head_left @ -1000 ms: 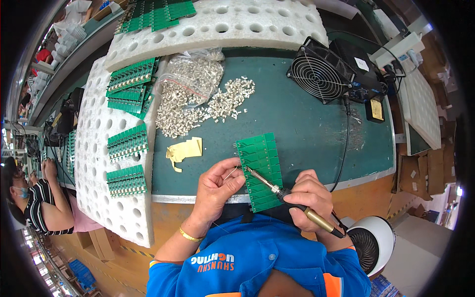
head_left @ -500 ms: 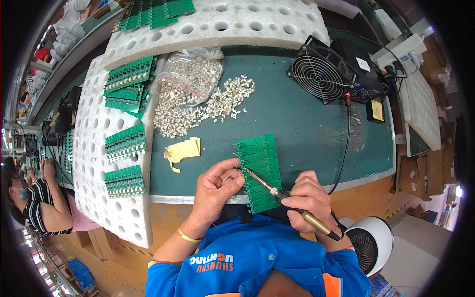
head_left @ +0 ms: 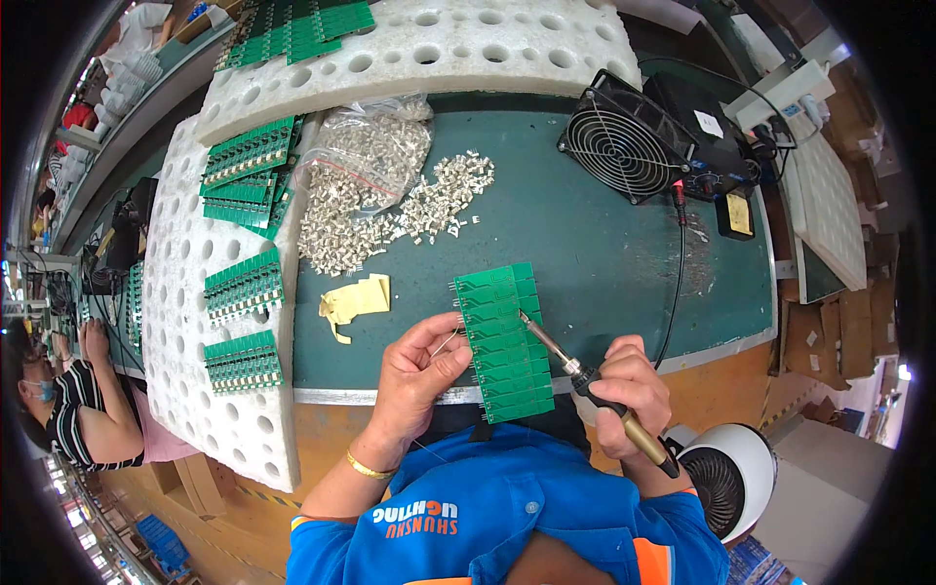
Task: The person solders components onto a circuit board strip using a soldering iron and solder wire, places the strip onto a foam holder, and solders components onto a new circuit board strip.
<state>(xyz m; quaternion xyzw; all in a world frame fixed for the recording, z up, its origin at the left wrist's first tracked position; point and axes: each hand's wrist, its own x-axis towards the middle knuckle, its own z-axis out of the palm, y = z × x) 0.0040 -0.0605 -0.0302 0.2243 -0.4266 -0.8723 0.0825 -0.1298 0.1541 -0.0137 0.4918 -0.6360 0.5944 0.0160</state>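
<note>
My left hand (head_left: pixel 417 375) is closed at the left edge of a green circuit board panel (head_left: pixel 502 356), its thumb and fingers pinching a thin solder wire (head_left: pixel 446 344). Whether these fingers also grip the board is hard to make out. Short pins stick out along the panel's left edge, and its lower end reaches over the table's front edge. In my right hand (head_left: pixel 629 390) is a soldering iron (head_left: pixel 551 343), gripped like a pen. Its tip points up and left, over the panel's upper right part; contact with the board cannot be told.
Small white connectors (head_left: pixel 341 234) lie heaped behind my left hand, beside a plastic bag (head_left: pixel 380 146) of more. White foam boards (head_left: pixel 175 331) carry green panels (head_left: pixel 244 361). A yellow paper scrap (head_left: pixel 356 302), a black fan (head_left: pixel 624 136) and a soldering station (head_left: pixel 717 127) stand around. Another person (head_left: pixel 97 400) sits left.
The soldering iron's tip has moved right, away from the panel's left pin row, as my right hand shifted right. My left hand stays by the panel with the wire.
</note>
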